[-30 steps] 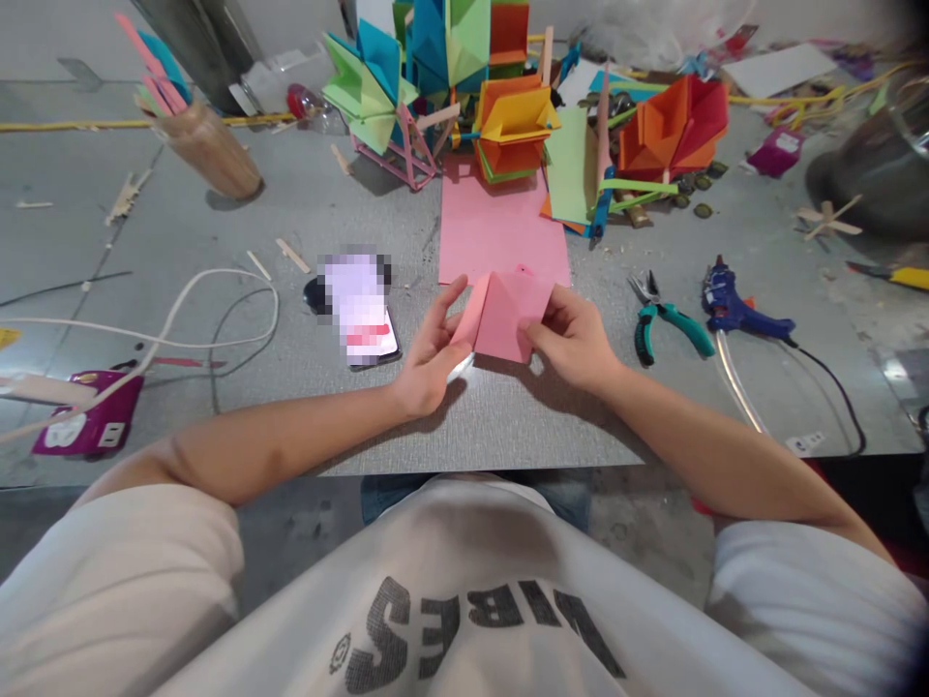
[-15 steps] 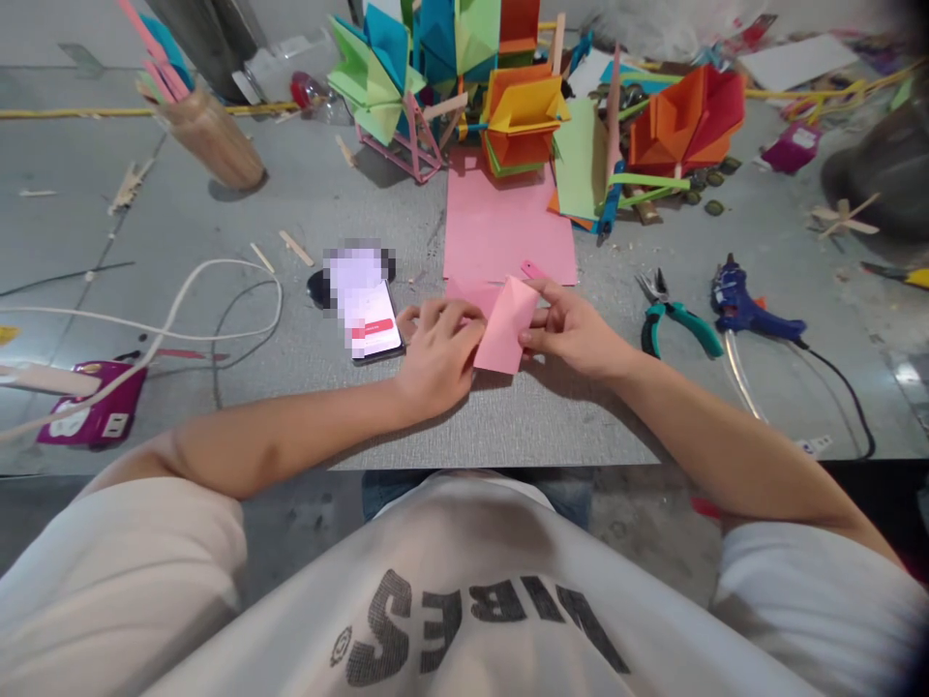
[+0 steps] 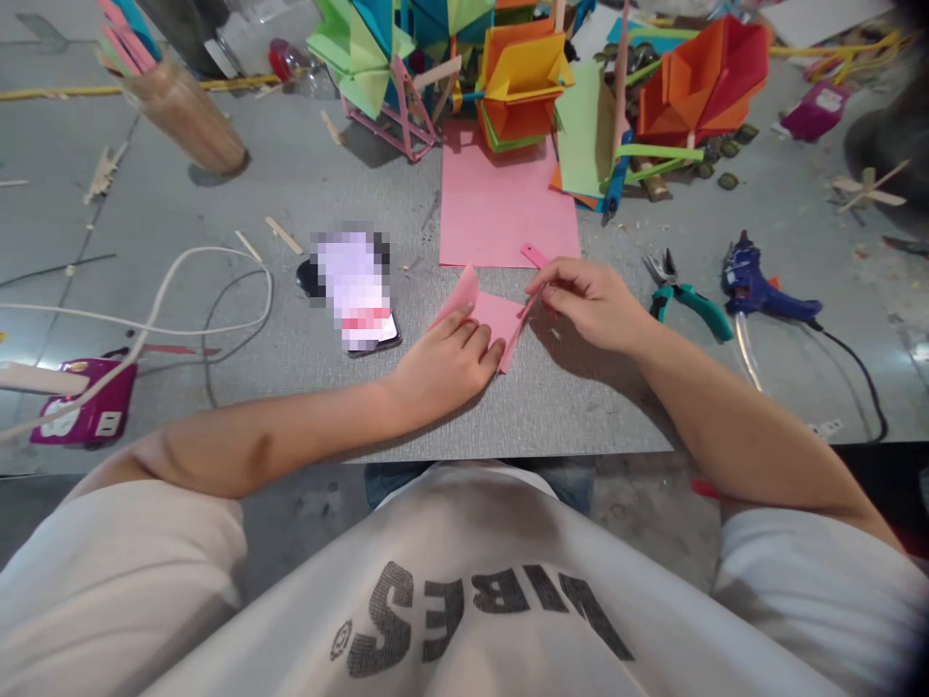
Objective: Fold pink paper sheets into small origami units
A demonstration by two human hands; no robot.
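Observation:
A small piece of pink origami paper (image 3: 494, 312) lies on the grey table in front of me, with folds standing up at its left and right sides. My left hand (image 3: 450, 358) rests on it, palm down, fingers apart and pressing the sheet against the table. At the right edge, the thumb and fingers of my right hand (image 3: 584, 300) pinch the raised flap. Just beyond that hand lies a narrow pink stick (image 3: 535, 255). A larger pink sheet (image 3: 500, 218) is spread flat farther back.
A phone (image 3: 363, 300) lies to the left. Pliers (image 3: 686, 300) and a blue glue gun (image 3: 769, 286) are at the right. Folded-paper models, one yellow and orange (image 3: 524, 77), another red and orange (image 3: 701, 82), stand at the back. A white cable (image 3: 166, 290) loops at left.
The small pink paper has gone from raised between both hands to lying on the table, opened out. My left hand has flattened onto it; my right hand has shifted right with the flap.

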